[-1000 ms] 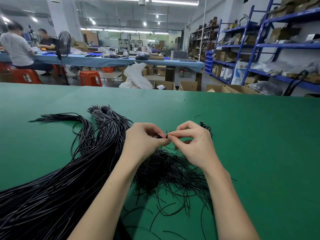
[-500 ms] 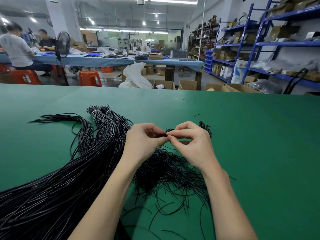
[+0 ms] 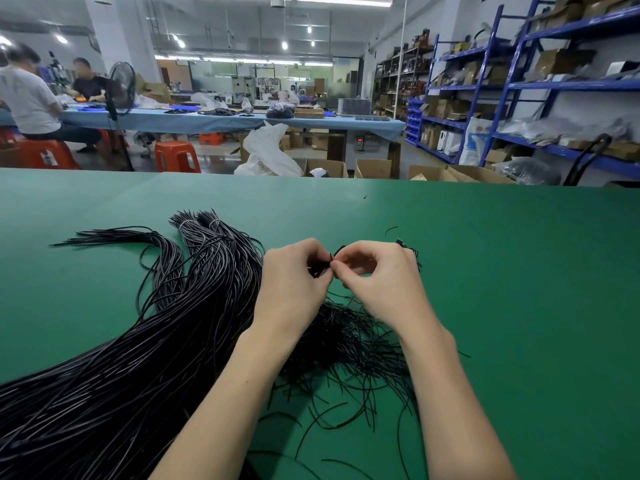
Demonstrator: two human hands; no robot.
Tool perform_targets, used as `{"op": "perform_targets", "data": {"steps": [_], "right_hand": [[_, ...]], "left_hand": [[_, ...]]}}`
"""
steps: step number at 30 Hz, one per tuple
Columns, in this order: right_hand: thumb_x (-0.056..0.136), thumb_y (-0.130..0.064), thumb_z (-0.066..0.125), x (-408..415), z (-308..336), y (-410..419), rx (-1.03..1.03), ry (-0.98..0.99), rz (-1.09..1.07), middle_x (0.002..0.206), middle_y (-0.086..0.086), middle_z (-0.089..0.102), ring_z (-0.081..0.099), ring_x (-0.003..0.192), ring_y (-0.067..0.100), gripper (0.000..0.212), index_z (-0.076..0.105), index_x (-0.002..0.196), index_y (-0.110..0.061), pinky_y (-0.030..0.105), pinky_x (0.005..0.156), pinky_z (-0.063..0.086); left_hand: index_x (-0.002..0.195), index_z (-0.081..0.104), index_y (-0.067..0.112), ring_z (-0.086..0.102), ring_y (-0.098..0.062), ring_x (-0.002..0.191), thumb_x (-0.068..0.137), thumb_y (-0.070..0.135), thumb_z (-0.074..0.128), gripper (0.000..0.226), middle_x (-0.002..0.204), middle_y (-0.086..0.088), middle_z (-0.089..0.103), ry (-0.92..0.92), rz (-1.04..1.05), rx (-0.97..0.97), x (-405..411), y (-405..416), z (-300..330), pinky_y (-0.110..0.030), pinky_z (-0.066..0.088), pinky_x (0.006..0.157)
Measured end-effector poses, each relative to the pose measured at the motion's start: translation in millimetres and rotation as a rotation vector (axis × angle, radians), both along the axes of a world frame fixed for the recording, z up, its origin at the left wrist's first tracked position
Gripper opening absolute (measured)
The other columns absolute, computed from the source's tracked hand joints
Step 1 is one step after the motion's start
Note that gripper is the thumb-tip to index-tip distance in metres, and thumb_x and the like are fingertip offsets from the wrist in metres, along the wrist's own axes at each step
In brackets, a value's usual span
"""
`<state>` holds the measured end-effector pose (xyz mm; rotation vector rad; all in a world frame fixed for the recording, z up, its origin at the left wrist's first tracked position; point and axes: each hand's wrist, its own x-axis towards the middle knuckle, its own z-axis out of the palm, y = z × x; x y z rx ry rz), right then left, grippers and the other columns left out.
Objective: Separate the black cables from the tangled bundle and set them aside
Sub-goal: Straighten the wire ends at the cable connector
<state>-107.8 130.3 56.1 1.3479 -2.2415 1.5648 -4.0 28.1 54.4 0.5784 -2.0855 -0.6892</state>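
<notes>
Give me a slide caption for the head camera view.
Both hands, left and right, pinch thin black cables above a tangled pile on a green table.

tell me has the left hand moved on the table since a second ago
No. The left hand sits in the same spot beside the big cable bundle, pinching a thin black cable against the right hand.

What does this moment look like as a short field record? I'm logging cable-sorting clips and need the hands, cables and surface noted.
surface: green table
left hand: fingers curled, pinching thin black strands at the fingertips
right hand: fingers curled, pinching the same strands, fingertips meeting the left hand's
tangled bundle: loose thin black strands, under and between the wrists
long black cables: thick sheaf lying to the left, ends fanned toward the far edge
small black piece: lies alone beyond the hands
background: blue shelving, orange stool
</notes>
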Motion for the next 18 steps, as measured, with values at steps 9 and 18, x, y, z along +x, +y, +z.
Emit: {"op": "perform_targets", "data": {"steps": [9, 18], "right_hand": [[0.087, -0.012, 0.078, -9, -8, 6, -0.065, 0.013, 0.022, 0.077, -0.014, 0.074, 0.072, 0.075, 0.003, 0.009, 0.077, 0.083, -0.021, 0.016, 0.07, 0.058], [0.09, -0.005, 0.075, 3, -14, 0, -0.176, -0.035, 0.186, 0.086, -0.015, 0.072, 0.073, 0.087, 0.006, 0.022, 0.072, 0.085, -0.026, 0.012, 0.068, 0.055]], "left_hand": [[0.103, 0.079, 0.014, 0.071, -0.008, 0.088, 0.095, 0.021, 0.068, 0.015, 0.098, 0.002, 0.078, -0.084, -0.46, 0.644, 11, -21, 11, -0.019, 0.053, 0.089], [0.086, 0.08, 0.012, 0.072, -0.014, 0.078, 0.059, 0.017, 0.084, 0.028, 0.09, -0.008, 0.075, 0.085, -0.549, 1.381, 16, -30, -4, -0.021, 0.059, 0.065]]}}
